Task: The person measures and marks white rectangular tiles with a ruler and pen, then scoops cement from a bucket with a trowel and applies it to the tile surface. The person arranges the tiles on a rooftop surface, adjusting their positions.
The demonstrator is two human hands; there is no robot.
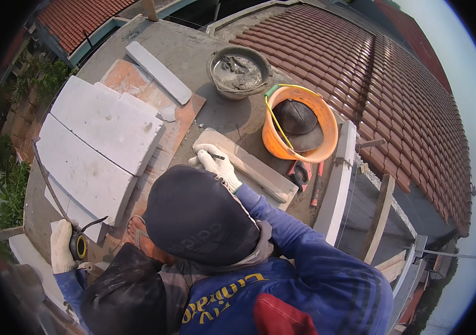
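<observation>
My left hand (66, 248), in a pale knit glove, is closed on a black-and-yellow tool (80, 245) like a tape measure, beside stacked white blocks (87, 151). A long thin dark strip rises from near it. My right hand (213, 166), also gloved, has bent fingers on the left end of a pale wooden board (266, 190), with a small dark thin item at them that I cannot make out. My sandaled foot (137, 231) shows beside dark fabric in the middle, which hides part of the work surface.
A basin of wet mortar (238, 72) and an orange bucket (274, 131) with dark items inside stand ahead. A red-handled saw (300, 173) lies near a white ledge (333, 206). A white strip (157, 72) lies on a stained sheet. Beyond the edges are tiled roofs (361, 84) and plants.
</observation>
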